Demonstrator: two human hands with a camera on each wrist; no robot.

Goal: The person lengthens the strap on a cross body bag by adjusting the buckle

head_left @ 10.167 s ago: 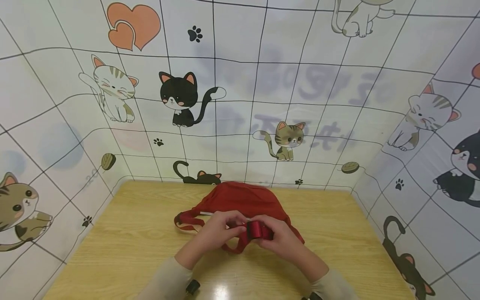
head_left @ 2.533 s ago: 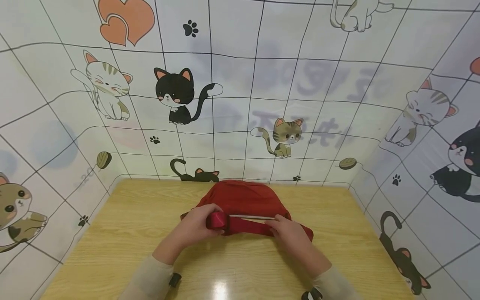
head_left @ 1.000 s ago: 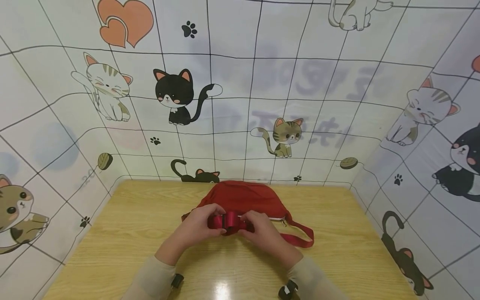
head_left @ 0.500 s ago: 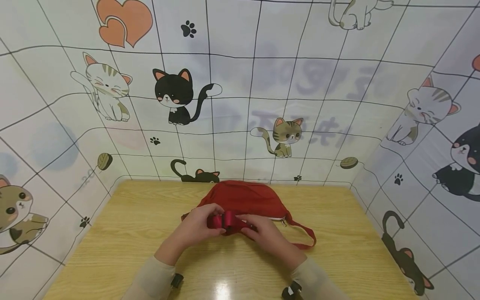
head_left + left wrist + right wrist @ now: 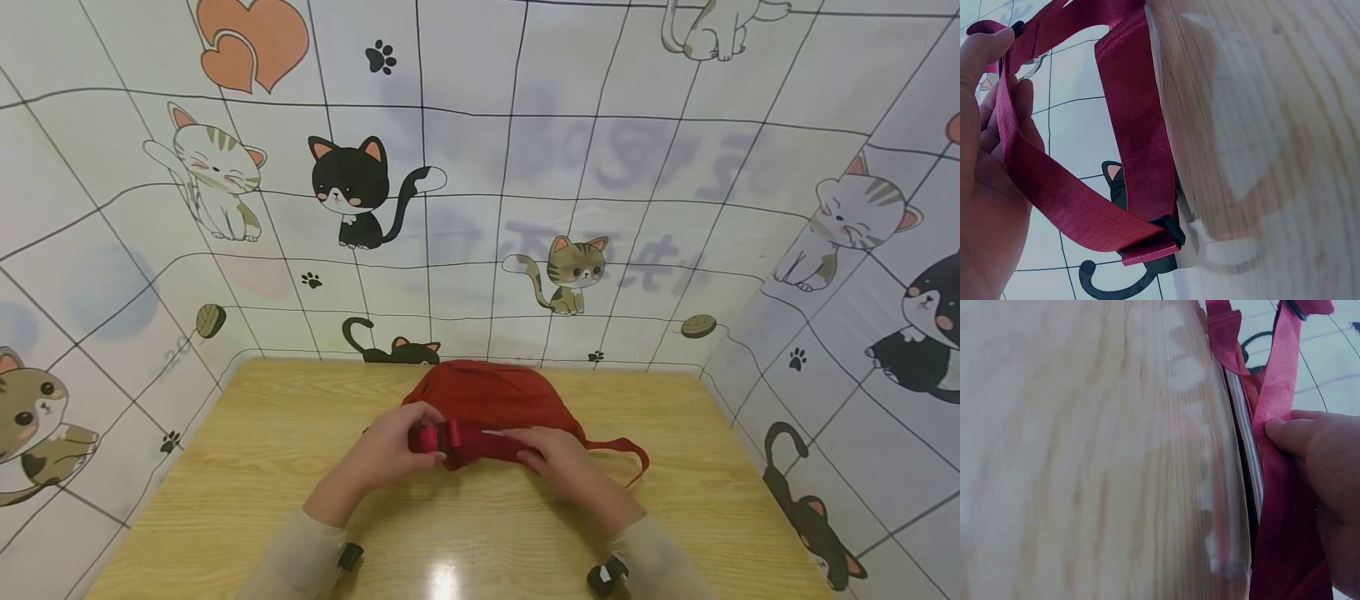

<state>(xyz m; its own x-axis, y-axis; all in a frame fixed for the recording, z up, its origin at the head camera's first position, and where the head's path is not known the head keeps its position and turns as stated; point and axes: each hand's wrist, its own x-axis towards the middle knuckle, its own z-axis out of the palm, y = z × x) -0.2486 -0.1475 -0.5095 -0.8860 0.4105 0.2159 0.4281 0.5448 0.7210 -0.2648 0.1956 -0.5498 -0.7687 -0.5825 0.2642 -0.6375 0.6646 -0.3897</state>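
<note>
A red waist bag (image 5: pixel 495 396) lies on the table in front of both hands. Its red webbing strap (image 5: pixel 487 442) runs between them along the near side. My left hand (image 5: pixel 393 450) pinches the strap beside a black slider buckle (image 5: pixel 442 437). In the left wrist view, the thumb and fingers grip the webbing at the upper left, and a second black slider (image 5: pixel 1169 231) hangs on a loop below. My right hand (image 5: pixel 566 458) pinches the strap farther right; in the right wrist view, its thumb (image 5: pixel 1282 431) presses the flat webbing. The other fingers are partly hidden behind the strap.
The wooden table (image 5: pixel 262 475) stretches out around the bag. A loose strap loop (image 5: pixel 637 454) sticks out at the bag's right end. Cloth walls (image 5: pixel 480 167) printed with cats enclose the back and both sides.
My right hand has slid right along the strap, which is now drawn out longer between the hands. The loop at the right has shifted right. My left hand has kept its grip, almost still.
</note>
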